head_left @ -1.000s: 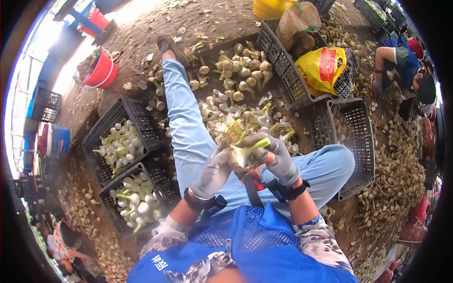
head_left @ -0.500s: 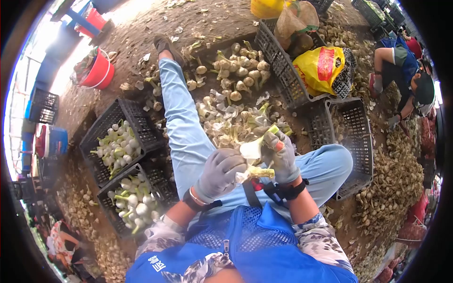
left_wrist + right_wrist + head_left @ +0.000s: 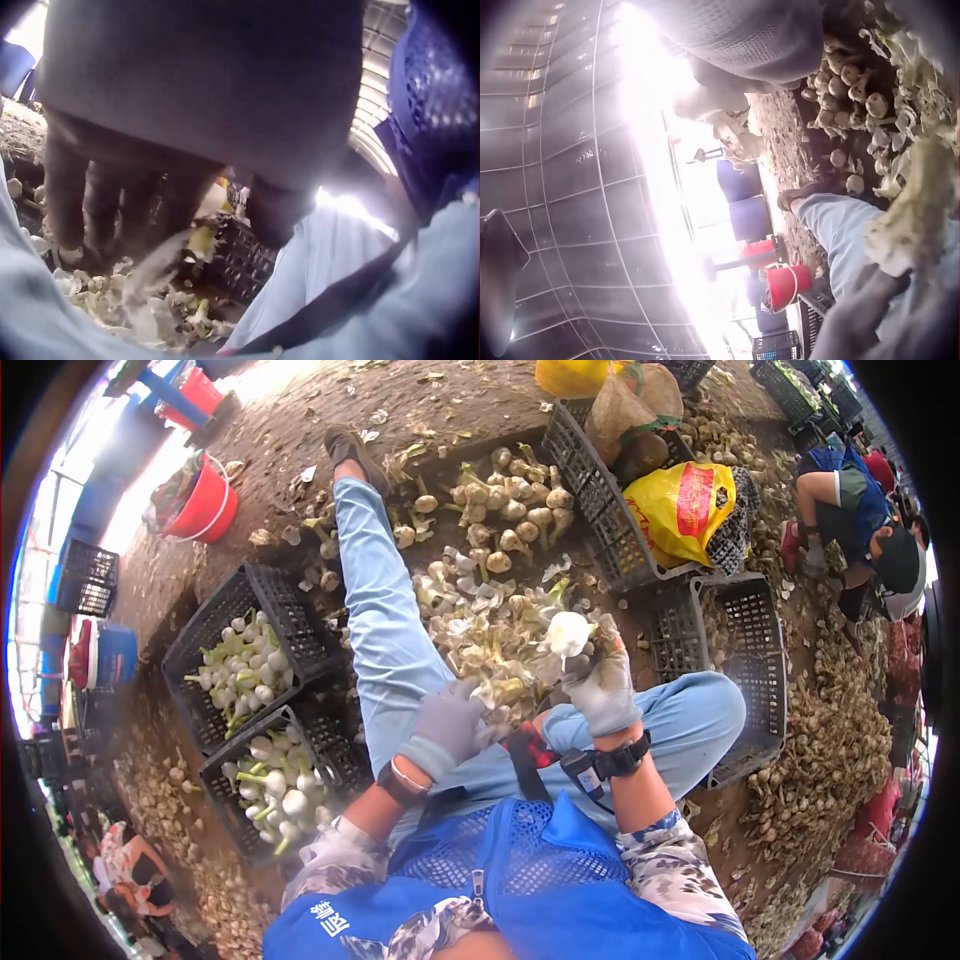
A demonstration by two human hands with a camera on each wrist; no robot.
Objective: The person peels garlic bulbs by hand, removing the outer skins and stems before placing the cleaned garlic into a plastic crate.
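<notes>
My gloved right hand grips a peeled white garlic bulb, held up over the pile of husks between the legs. In the right wrist view that glove fills the top. My gloved left hand is lower, over the lap, apart from the bulb. The left wrist view shows its fingers pointing down and the thumb spread from them, with a blurred strip of garlic peel below. A yellowish stalk with peel appears close to the left hand's fingertips in the right wrist view.
Two black crates of peeled garlic stand at the left. Unpeeled bulbs and loose husks lie ahead. On the right are a crate with a yellow bag, another black crate, a large garlic heap and a seated person.
The left hand has drawn back from the bulb, and the stalk and husk it pulled away have come off. The right hand has raised the bulb and turned it.
</notes>
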